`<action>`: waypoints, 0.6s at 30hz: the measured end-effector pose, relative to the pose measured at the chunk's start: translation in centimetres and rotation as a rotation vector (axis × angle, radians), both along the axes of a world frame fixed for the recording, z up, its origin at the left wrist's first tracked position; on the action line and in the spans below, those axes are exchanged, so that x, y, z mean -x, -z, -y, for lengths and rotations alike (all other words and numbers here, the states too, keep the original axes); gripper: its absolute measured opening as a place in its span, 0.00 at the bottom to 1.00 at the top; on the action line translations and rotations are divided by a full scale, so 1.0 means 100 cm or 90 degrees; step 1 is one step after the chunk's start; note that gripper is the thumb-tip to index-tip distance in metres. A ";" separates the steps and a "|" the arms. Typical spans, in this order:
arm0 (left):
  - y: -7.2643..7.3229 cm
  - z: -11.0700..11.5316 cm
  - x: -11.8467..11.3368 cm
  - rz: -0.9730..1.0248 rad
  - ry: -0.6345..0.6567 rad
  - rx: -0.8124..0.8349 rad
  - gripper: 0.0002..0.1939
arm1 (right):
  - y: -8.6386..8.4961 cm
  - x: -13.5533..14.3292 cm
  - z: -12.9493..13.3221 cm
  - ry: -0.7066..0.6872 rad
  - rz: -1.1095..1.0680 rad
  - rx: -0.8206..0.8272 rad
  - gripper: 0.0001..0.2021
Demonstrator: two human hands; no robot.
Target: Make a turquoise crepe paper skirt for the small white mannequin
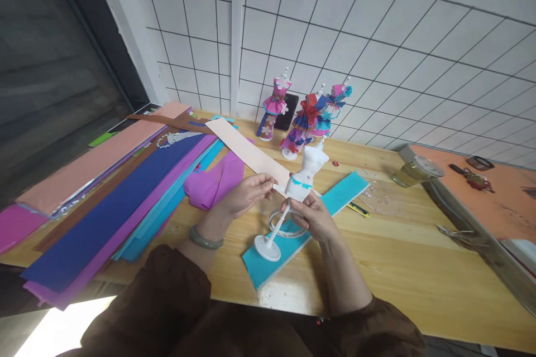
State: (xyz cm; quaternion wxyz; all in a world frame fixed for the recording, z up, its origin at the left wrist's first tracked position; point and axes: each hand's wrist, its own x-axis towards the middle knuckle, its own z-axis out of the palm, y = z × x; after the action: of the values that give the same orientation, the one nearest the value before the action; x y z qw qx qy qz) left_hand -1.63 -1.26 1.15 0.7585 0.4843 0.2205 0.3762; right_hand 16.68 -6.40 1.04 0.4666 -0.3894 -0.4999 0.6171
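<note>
A small white mannequin [313, 162] on a round-footed stand leans to the right in my right hand [316, 215], whose fingers wrap around its lower body. A jagged turquoise band [301, 183] crosses its hips. My left hand [253, 194] pinches the end of a narrow white strip [277, 187], which reaches toward the mannequin's hip. Below my right fingers shows a white ring like a tape roll [274, 222]; whether those fingers also hold it I cannot tell. Under the stand lies a long turquoise crepe paper strip [335, 198].
Long sheets of coloured paper [104, 206] pile up at left, with a crumpled purple piece [218, 181] beside them. Several dressed mannequins [274, 111] and a phone [287, 113] stand by the wall. A yellow cutter [359, 210], a cup [412, 172] and an orange-topped tray [460, 173] are at right.
</note>
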 end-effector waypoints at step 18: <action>-0.027 0.033 -0.008 -0.080 0.141 -0.217 0.10 | 0.001 0.016 -0.001 0.271 0.126 -0.073 0.18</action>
State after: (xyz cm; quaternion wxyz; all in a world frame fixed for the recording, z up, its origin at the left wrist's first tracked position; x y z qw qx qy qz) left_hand -0.87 -4.58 3.86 0.6869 0.6495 0.1459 0.2916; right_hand 15.08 -6.30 0.95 0.5560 -0.5173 -0.4840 0.4346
